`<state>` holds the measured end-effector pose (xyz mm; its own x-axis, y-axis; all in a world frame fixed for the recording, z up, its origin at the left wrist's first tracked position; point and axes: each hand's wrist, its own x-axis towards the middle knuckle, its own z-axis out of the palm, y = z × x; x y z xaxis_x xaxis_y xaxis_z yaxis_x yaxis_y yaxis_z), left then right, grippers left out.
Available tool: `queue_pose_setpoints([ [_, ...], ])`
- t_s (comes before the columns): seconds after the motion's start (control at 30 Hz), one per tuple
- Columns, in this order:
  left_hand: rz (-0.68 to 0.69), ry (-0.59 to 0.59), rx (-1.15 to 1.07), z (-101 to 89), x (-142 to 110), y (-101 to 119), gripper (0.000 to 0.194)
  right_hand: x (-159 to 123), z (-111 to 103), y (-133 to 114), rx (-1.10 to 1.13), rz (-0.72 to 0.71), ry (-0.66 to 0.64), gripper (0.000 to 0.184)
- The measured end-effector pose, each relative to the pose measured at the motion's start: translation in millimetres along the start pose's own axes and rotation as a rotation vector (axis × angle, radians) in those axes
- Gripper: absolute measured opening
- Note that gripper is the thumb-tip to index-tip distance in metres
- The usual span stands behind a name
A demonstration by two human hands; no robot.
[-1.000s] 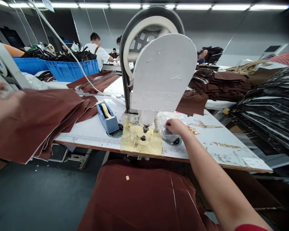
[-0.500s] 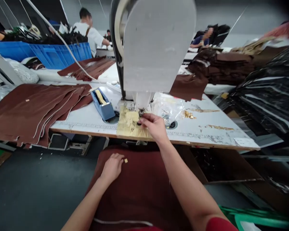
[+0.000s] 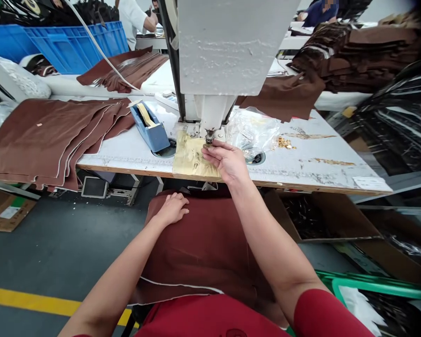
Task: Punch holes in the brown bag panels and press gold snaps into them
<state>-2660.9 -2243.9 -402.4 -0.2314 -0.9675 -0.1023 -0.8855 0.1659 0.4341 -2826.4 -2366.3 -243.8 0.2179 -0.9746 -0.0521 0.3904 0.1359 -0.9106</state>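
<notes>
My right hand [image 3: 231, 161] is at the white press machine [image 3: 228, 51], palm turned upward, just under its punch [image 3: 209, 135]. Its thumb and fingertips pinch a small round brass-coloured metal piece [image 3: 206, 146], partly covered by the fingers. Beneath that hand, yellowed tape [image 3: 189, 157] covers the work plate. My left hand [image 3: 174, 208] lies on a brown fabric piece [image 3: 199, 248] spread over my lap, fingers loosely stretched and holding nothing. Right of the punch sits a clear plastic bag [image 3: 254, 128], with small gold metal pieces [image 3: 286, 143] loose beside it.
A blue tape dispenser [image 3: 150, 128] stands left of the machine. Brown fabric pieces [image 3: 45, 140] hang over the table's left edge; another brown stack [image 3: 375, 56] lies back right. Under the table are a cardboard box [image 3: 337, 215] and a green-rimmed bin [image 3: 365, 284]. Co-workers sit behind.
My right hand has gone from the plastic bag to under the punch. My left hand has let go of the brown stack at left and come down onto the lap fabric. The view has tilted down.
</notes>
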Motion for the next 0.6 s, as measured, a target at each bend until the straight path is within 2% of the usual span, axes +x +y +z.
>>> queue_pose_setpoints([
  [0.1, 0.026, -0.004, 0.01, -8.5, -5.6, 4.3, 0.018, -2.5, 2.4, -5.4, 0.046, -0.015, 0.028, 0.019],
  [0.2, 0.064, 0.015, 0.032, -24.7, -19.7, 12.0, 0.02, -4.2, 3.2, -9.1, 0.029, -0.04, 0.076, 0.02],
  [0.37, 0.069, 0.18, 0.074, -64.9, -62.9, 29.8, 0.025, -0.3, -1.3, -5.6, -0.036, -0.084, 0.071, 0.025],
  [0.47, 0.06, 0.296, 0.133, -101.0, -105.9, 41.1, 0.028, 0.4, -4.5, -2.4, -0.001, -0.07, 0.011, 0.028],
  [0.53, 0.049, 0.392, 0.166, -134.0, -137.8, 42.4, 0.025, 1.5, -7.0, -1.0, 0.026, -0.053, -0.026, 0.028],
  [0.6, 0.002, 0.549, 0.164, -173.4, -165.8, 36.9, 0.02, 3.8, -10.4, -0.4, 0.048, -0.04, -0.064, 0.03],
])
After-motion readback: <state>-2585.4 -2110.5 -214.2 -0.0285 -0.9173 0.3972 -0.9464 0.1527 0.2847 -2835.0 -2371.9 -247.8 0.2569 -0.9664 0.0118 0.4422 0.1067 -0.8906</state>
